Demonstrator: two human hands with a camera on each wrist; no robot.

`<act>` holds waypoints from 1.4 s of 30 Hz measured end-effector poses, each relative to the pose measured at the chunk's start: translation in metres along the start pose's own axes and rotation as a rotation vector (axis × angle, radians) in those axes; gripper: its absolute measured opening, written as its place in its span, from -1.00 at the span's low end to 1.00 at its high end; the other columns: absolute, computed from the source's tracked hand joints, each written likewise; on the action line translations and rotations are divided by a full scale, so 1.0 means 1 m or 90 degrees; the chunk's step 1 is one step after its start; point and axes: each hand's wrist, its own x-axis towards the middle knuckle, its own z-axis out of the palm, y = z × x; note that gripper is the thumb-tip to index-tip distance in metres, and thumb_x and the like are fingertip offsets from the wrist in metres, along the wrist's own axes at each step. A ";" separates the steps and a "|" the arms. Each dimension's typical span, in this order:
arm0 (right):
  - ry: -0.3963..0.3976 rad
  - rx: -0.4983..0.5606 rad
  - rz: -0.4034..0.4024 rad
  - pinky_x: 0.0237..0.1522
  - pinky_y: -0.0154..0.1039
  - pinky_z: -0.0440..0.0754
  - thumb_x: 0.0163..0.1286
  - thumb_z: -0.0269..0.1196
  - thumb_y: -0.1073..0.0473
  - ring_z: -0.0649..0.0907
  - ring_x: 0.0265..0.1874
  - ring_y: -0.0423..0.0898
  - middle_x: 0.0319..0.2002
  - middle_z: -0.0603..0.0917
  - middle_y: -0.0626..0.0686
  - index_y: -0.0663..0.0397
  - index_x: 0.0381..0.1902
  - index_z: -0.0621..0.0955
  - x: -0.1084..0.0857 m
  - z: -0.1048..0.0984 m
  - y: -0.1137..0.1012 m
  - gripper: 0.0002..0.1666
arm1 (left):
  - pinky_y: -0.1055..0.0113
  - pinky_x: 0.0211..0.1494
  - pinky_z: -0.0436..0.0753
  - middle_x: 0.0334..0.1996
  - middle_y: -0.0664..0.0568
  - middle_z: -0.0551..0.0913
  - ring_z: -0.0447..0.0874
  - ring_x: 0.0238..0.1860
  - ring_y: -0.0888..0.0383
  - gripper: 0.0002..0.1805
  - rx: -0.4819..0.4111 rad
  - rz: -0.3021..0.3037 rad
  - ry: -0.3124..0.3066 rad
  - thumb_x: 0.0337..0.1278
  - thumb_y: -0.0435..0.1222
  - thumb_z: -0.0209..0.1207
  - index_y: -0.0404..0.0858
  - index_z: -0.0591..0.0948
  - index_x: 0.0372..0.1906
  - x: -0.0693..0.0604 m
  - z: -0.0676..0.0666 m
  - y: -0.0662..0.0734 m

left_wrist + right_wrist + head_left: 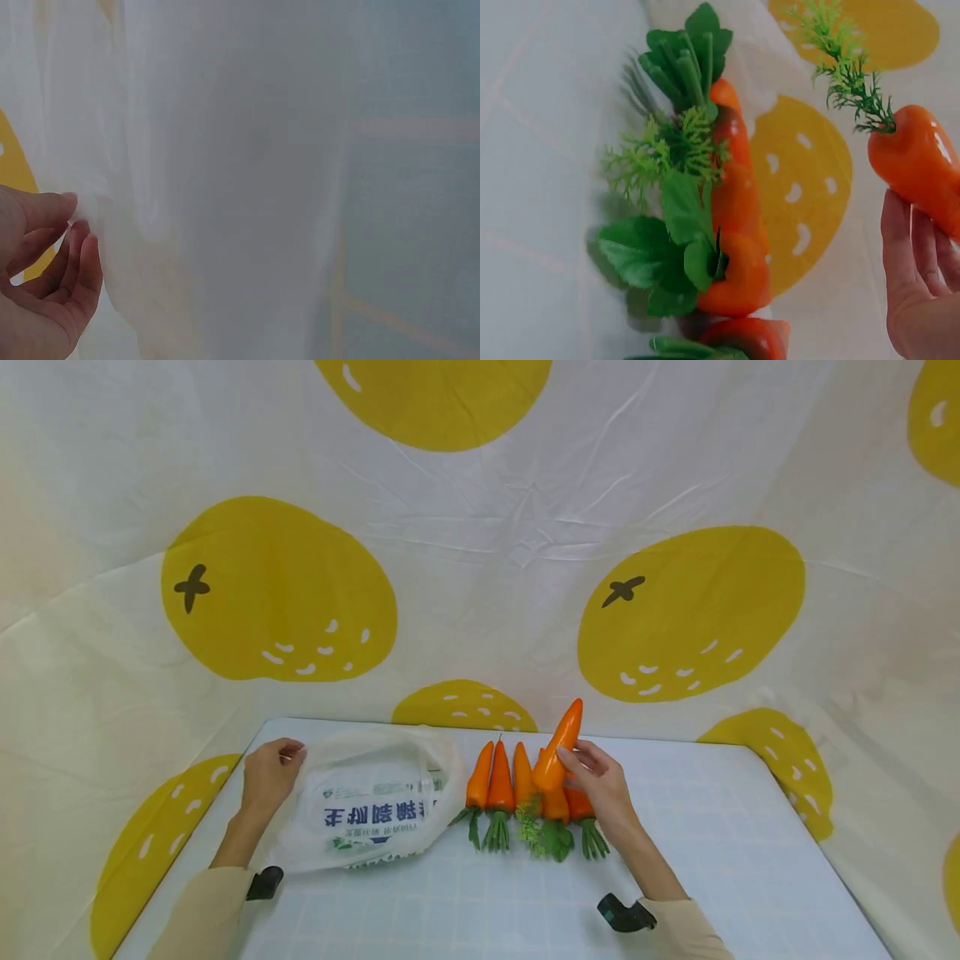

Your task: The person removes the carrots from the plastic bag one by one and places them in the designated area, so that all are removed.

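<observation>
My left hand (270, 781) pinches the left edge of a white, thin plastic bag (375, 789) printed with characters. In the left wrist view the bag's translucent film (247, 180) fills most of the picture, and thumb and fingertips meet on its edge. An orange carrot (561, 747) is held up in my right hand (611, 789), its narrow tip pointing up and away. A feathery green top (851, 94) on it shows in the right wrist view. Below it several other carrots (501, 781) lie side by side, right of the bag, green tops toward me.
The table (735, 860) has a pale blue checked cover. Right behind its far edge hangs a white cloth (487, 610) with large yellow fruit prints. Black wrist devices (626, 914) sit at both sleeve cuffs.
</observation>
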 end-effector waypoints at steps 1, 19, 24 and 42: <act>0.006 -0.007 0.003 -0.07 -0.25 0.74 0.48 0.32 0.01 0.74 -0.15 -0.14 0.01 0.69 0.13 0.25 0.26 0.54 0.000 -0.004 0.000 -0.44 | -0.03 -0.10 0.62 -0.22 -0.37 0.67 0.60 -0.21 -0.21 -0.80 -0.002 -0.001 0.000 0.37 -0.44 0.22 -0.54 0.66 -0.07 0.000 -0.001 0.001; 0.066 -0.077 0.078 0.02 -0.42 0.65 0.46 0.24 -0.26 0.63 -0.03 -0.33 0.18 0.59 -0.03 0.19 0.45 0.40 -0.010 -0.074 0.003 -0.16 | 0.22 0.02 0.68 -0.03 -0.35 0.65 0.64 -0.04 -0.21 -0.63 -0.050 -0.033 0.008 0.45 -0.27 0.20 -0.45 0.59 0.17 -0.029 -0.013 0.020; 0.084 -0.068 0.087 -0.01 -0.46 0.64 0.45 0.25 -0.27 0.63 -0.04 -0.34 0.01 0.61 -0.26 0.18 0.46 0.39 -0.008 -0.092 0.005 -0.14 | 0.73 -0.18 0.38 -0.05 -0.33 0.68 0.66 -0.06 -0.19 -0.61 -0.048 -0.032 0.007 0.46 -0.23 0.21 -0.43 0.59 0.16 -0.042 -0.017 0.019; 0.122 -0.187 0.146 -0.13 -0.64 0.53 0.43 0.10 -0.46 0.47 0.07 -0.26 0.47 0.32 0.20 0.17 0.57 0.28 -0.006 -0.148 0.021 0.05 | 0.85 -0.26 0.33 -0.06 -0.31 0.71 0.68 -0.12 -0.10 -0.64 -0.092 -0.100 0.040 0.46 -0.20 0.20 -0.40 0.64 0.12 -0.076 -0.034 0.010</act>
